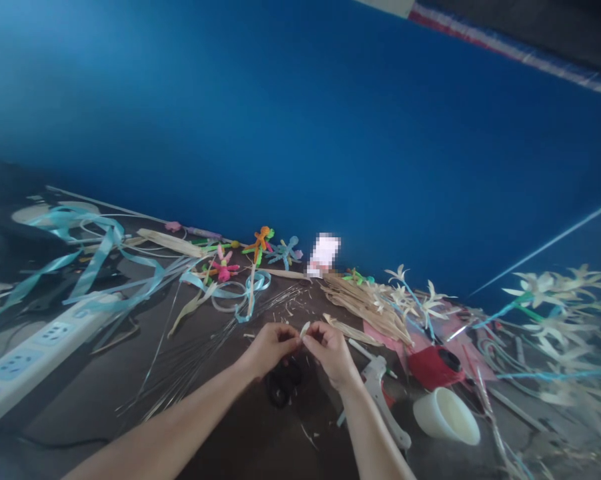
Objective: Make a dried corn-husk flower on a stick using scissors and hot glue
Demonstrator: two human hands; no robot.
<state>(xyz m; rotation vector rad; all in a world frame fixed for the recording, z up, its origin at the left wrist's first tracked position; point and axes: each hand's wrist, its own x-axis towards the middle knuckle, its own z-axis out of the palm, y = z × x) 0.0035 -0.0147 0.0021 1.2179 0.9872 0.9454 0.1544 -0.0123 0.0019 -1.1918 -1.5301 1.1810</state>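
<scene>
Left hand (273, 348) and right hand (333, 352) pinch a tiny pale piece (305, 329), fingers tight, control I guess; glue gun (376, 383) sits handy.

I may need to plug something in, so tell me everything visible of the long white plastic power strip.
The white power strip looks like plastic and lies slanted on the dark tabletop, cut off by the picture's left edge. Its top bears pale blue panels with dark socket slots, no plugs visible. Turquoise ribbon crosses its far end.
</scene>
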